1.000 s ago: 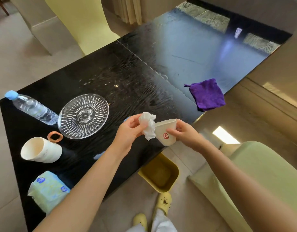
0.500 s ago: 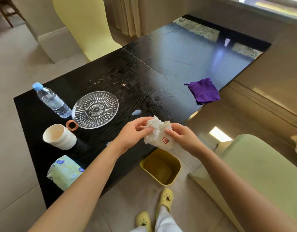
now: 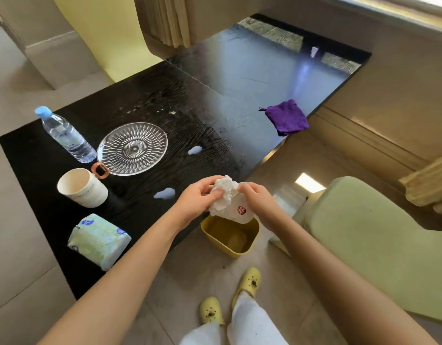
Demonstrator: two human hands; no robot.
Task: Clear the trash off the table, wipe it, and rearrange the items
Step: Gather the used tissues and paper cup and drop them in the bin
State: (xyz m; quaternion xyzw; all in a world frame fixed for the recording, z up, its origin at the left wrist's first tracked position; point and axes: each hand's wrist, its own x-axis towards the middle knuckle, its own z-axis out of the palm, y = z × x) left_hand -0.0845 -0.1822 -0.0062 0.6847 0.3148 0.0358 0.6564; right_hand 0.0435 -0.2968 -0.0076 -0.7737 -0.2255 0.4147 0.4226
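Note:
My left hand [image 3: 195, 199] grips a crumpled white tissue [image 3: 222, 195], pressed into the mouth of a white paper cup [image 3: 239, 211] with a red mark. My right hand [image 3: 258, 199] holds that cup, tilted, just off the near edge of the black table [image 3: 165, 100]. A yellow bin [image 3: 231, 236] stands on the floor directly below the cup. Two small pale blue scraps [image 3: 195, 150] [image 3: 164, 193] lie on the table. A purple cloth [image 3: 287, 117] rests at the table's right edge.
On the table's left stand a water bottle [image 3: 65, 134], a glass plate [image 3: 132, 148], a cream mug [image 3: 81, 188] with an orange handle, and a tissue pack [image 3: 99, 240]. A pale green chair [image 3: 376, 240] is at the right; a yellow chair [image 3: 110, 33] stands behind the table.
The tissue has gone from beside the cup into its mouth. Both hands and the cup have come down over the yellow bin, and the cup is more crushed.

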